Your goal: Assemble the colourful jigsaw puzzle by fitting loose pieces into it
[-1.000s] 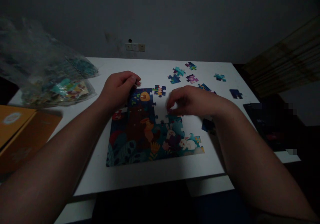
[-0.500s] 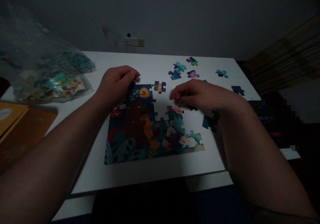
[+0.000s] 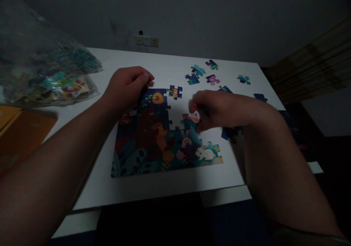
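Observation:
A partly joined jigsaw puzzle [image 3: 148,140] with a bear and rabbits lies on the white table. My left hand [image 3: 131,83] rests at its upper left corner, fingers curled and thumb against them; no piece shows in it. Over the puzzle's right side is my right hand [image 3: 212,108], bent down, with thumb and forefinger apart around a pink and teal piece [image 3: 191,120]. Its other fingers are partly hidden. A loose puzzle piece [image 3: 174,92] touches or nearly touches the upper right edge of the joined part. The rabbit piece [image 3: 207,152] sits at the lower right.
Several loose pieces, among them a purple one [image 3: 213,79] and a teal one [image 3: 244,79], lie toward the back right. A clear plastic bag [image 3: 68,81] of pieces stands at left, beside an orange box [image 3: 30,136]. Wall sockets [image 3: 146,40] are behind the table [image 3: 159,185].
My right hand has come lower over the pink and teal piece, with its thumb moving toward me. My left hand stays at the corner. The view has shifted slightly.

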A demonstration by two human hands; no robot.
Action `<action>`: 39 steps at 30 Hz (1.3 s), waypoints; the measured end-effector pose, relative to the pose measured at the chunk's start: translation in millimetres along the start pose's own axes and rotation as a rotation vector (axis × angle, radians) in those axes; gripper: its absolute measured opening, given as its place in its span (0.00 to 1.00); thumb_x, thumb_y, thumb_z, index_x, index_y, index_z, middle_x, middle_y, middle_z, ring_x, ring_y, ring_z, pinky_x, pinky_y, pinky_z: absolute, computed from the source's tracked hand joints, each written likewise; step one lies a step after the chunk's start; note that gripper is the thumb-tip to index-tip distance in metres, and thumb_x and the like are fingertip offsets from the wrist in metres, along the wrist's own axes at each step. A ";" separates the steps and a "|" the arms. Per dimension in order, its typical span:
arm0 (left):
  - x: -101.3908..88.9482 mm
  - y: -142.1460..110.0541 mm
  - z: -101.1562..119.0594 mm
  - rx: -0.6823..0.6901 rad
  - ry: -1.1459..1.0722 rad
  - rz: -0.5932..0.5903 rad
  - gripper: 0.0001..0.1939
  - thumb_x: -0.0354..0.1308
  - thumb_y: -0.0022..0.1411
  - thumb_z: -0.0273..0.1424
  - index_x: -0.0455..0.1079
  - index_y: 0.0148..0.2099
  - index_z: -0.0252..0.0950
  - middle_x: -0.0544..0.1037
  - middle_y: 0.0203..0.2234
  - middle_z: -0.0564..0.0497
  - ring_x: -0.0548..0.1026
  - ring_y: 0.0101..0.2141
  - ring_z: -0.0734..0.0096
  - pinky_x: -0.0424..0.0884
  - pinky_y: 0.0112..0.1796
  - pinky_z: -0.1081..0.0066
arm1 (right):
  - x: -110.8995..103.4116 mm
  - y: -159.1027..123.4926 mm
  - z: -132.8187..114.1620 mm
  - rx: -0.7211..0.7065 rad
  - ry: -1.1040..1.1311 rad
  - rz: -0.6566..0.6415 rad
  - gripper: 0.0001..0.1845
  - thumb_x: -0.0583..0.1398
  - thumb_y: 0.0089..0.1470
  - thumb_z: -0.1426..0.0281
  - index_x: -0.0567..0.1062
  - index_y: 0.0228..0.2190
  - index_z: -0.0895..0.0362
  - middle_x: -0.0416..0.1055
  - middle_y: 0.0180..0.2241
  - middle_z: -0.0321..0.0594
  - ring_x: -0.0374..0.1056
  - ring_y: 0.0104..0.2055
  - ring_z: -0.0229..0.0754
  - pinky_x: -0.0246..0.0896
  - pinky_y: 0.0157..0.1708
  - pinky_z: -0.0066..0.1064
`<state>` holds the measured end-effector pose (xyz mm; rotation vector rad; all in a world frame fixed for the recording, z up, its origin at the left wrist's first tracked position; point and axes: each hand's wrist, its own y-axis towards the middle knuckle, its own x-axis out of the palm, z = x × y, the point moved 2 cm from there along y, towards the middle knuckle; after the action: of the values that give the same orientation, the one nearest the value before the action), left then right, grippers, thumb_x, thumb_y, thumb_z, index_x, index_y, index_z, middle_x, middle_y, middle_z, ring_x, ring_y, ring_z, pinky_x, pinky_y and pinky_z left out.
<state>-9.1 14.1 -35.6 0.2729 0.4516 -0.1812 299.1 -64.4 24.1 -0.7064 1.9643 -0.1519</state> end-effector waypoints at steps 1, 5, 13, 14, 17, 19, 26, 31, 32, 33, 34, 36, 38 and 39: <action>0.0 0.2 -0.1 0.006 0.012 0.002 0.13 0.64 0.78 0.37 0.90 0.43 0.45 0.89 0.40 0.46 0.85 0.46 0.51 0.78 0.56 0.53 | 0.4 -0.8 -0.9 0.002 -0.004 0.001 0.25 0.85 0.47 0.64 0.86 0.45 0.48 0.80 0.36 0.39 0.76 0.38 0.51 0.64 0.39 0.43; -0.1 0.5 0.7 0.030 0.050 0.003 0.13 0.63 0.79 0.37 0.90 0.44 0.44 0.89 0.40 0.47 0.85 0.45 0.53 0.78 0.55 0.55 | 1.4 -2.4 -3.1 -0.039 -0.013 -0.006 0.22 0.82 0.48 0.67 0.84 0.44 0.48 0.82 0.39 0.40 0.75 0.38 0.50 0.63 0.38 0.42; -0.5 0.0 3.1 0.020 0.086 -0.018 0.14 0.61 0.79 0.38 0.88 0.47 0.41 0.90 0.42 0.47 0.86 0.47 0.54 0.78 0.54 0.57 | 2.9 1.4 -10.6 -0.096 0.012 -0.045 0.21 0.78 0.51 0.71 0.84 0.46 0.48 0.83 0.38 0.38 0.75 0.38 0.49 0.62 0.38 0.41; -0.6 -0.2 3.8 0.017 0.101 -0.031 0.15 0.60 0.79 0.39 0.88 0.48 0.40 0.90 0.43 0.48 0.86 0.48 0.55 0.79 0.55 0.57 | 2.4 1.3 -11.0 -0.111 0.006 -0.056 0.22 0.77 0.52 0.70 0.85 0.48 0.48 0.83 0.38 0.37 0.75 0.38 0.49 0.62 0.38 0.41; -1.9 -0.8 7.2 0.018 0.156 -0.067 0.16 0.58 0.80 0.39 0.87 0.50 0.39 0.91 0.45 0.49 0.86 0.48 0.57 0.80 0.55 0.57 | -0.6 0.8 -9.9 -0.168 0.003 -0.085 0.21 0.76 0.55 0.67 0.88 0.51 0.48 0.82 0.37 0.35 0.75 0.37 0.47 0.61 0.39 0.39; -3.2 -1.1 9.9 0.031 0.185 -0.079 0.17 0.58 0.79 0.39 0.87 0.50 0.38 0.91 0.45 0.49 0.85 0.48 0.60 0.80 0.55 0.58 | -2.9 0.5 -7.8 -0.211 0.038 -0.099 0.16 0.75 0.57 0.65 0.89 0.48 0.50 0.82 0.36 0.34 0.74 0.37 0.46 0.60 0.40 0.39; -4.8 0.8 7.5 0.057 0.265 -0.128 0.23 0.53 0.81 0.44 0.85 0.55 0.35 0.91 0.45 0.52 0.83 0.50 0.63 0.78 0.57 0.59 | -4.7 0.2 -3.1 -0.207 0.072 -0.146 0.06 0.72 0.63 0.64 0.84 0.36 0.52 0.75 0.30 0.31 0.66 0.33 0.42 0.56 0.38 0.40; -4.8 0.2 3.7 0.078 0.260 -0.113 0.20 0.54 0.83 0.43 0.85 0.53 0.41 0.92 0.47 0.49 0.85 0.50 0.58 0.80 0.55 0.59 | -3.5 0.0 -4.3 -0.178 0.073 -0.130 0.04 0.71 0.61 0.67 0.82 0.35 0.52 0.74 0.30 0.32 0.65 0.33 0.42 0.55 0.37 0.39; -4.7 -0.7 4.7 0.077 0.268 -0.119 0.20 0.53 0.84 0.42 0.85 0.54 0.40 0.92 0.48 0.48 0.85 0.50 0.58 0.80 0.55 0.59 | -3.0 0.3 -4.6 -0.170 0.065 -0.126 0.04 0.71 0.60 0.68 0.82 0.34 0.52 0.74 0.30 0.32 0.66 0.33 0.42 0.55 0.37 0.39; -4.6 -1.8 6.6 0.075 0.283 -0.132 0.22 0.51 0.85 0.41 0.85 0.56 0.38 0.91 0.49 0.48 0.84 0.50 0.59 0.79 0.56 0.59 | -2.5 0.8 -5.1 -0.158 0.051 -0.121 0.04 0.71 0.59 0.69 0.81 0.34 0.52 0.75 0.30 0.32 0.66 0.33 0.42 0.55 0.37 0.39; -4.3 -3.0 9.5 0.074 0.306 -0.150 0.23 0.49 0.87 0.41 0.85 0.58 0.35 0.91 0.51 0.48 0.83 0.51 0.60 0.78 0.58 0.59 | -2.0 1.5 -5.8 -0.145 0.034 -0.113 0.04 0.71 0.57 0.69 0.81 0.34 0.52 0.76 0.30 0.32 0.66 0.33 0.42 0.55 0.37 0.39; -4.3 -5.6 17.7 0.073 0.366 -0.184 0.26 0.45 0.89 0.39 0.83 0.61 0.29 0.90 0.53 0.47 0.82 0.51 0.61 0.77 0.60 0.59 | -1.1 2.6 -8.2 -0.124 -0.002 -0.094 0.06 0.72 0.54 0.71 0.81 0.34 0.52 0.78 0.31 0.33 0.67 0.34 0.42 0.54 0.37 0.39; -5.3 -7.6 27.8 0.079 0.435 -0.194 0.27 0.46 0.90 0.38 0.82 0.62 0.25 0.89 0.54 0.45 0.80 0.51 0.62 0.76 0.62 0.59 | -0.9 3.1 -11.7 -0.112 -0.031 -0.070 0.07 0.72 0.52 0.72 0.80 0.33 0.52 0.78 0.32 0.33 0.68 0.34 0.43 0.54 0.37 0.39; -6.2 -8.4 33.1 0.090 0.479 -0.194 0.26 0.48 0.90 0.38 0.83 0.62 0.24 0.89 0.54 0.44 0.80 0.51 0.62 0.76 0.62 0.58 | -0.9 3.1 -13.5 -0.107 -0.040 -0.061 0.08 0.72 0.51 0.73 0.80 0.33 0.51 0.79 0.32 0.34 0.69 0.34 0.43 0.54 0.37 0.39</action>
<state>-3.1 -3.0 -6.0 0.3625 0.9480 -0.3283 286.6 -64.0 30.2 -0.8334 1.9244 -0.0695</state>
